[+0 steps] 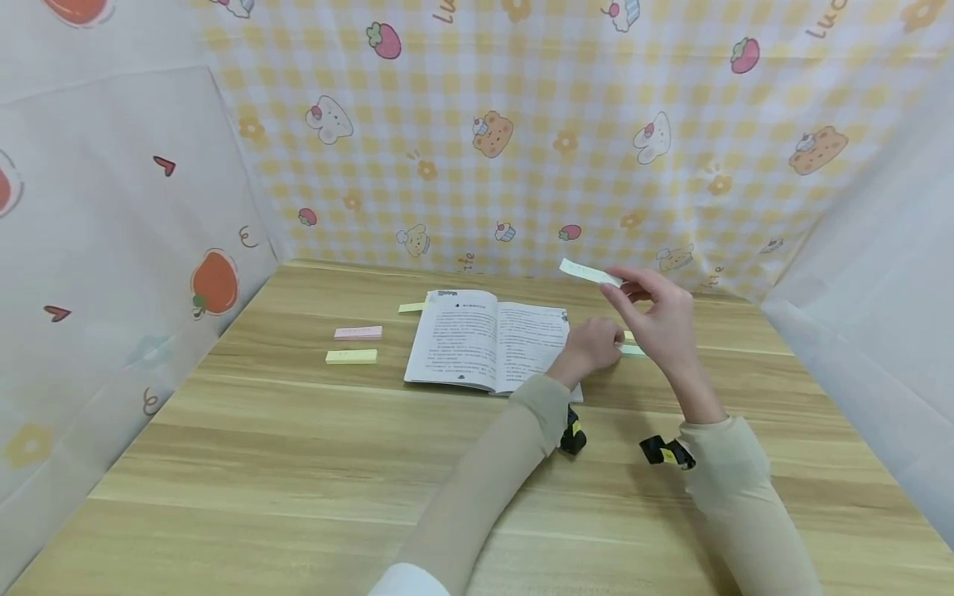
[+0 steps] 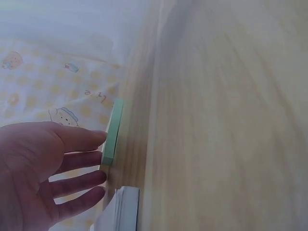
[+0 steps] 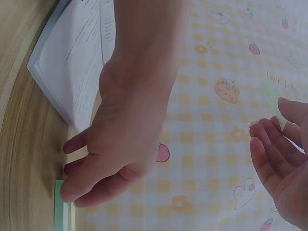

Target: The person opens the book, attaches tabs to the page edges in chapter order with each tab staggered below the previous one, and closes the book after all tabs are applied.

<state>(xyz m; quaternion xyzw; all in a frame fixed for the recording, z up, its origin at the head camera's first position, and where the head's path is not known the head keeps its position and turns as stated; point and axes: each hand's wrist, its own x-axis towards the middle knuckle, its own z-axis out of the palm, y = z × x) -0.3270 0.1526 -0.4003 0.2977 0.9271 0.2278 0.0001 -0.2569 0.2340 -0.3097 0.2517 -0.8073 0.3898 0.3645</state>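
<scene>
My right hand (image 1: 659,319) is raised over the right side of the table and pinches a pale green sticky note strip (image 1: 585,271) between thumb and fingers. The strip points left, away from the fingertips. Lower down, my left hand (image 1: 594,343) reaches across the right page of an open book (image 1: 458,339). Its fingertips touch a green sticky note pad (image 2: 112,134) lying on the table, and its fingers are fairly straight in the left wrist view. A yellow pad (image 1: 629,336) shows just behind the green one, partly hidden by the hands.
A yellow tab (image 1: 411,307) sticks out from the book's upper left edge. Left of the book lie a pink sticky note pad (image 1: 358,333) and a yellow one (image 1: 352,357). A checked cloth (image 1: 447,165) hangs behind the wooden table (image 1: 298,472).
</scene>
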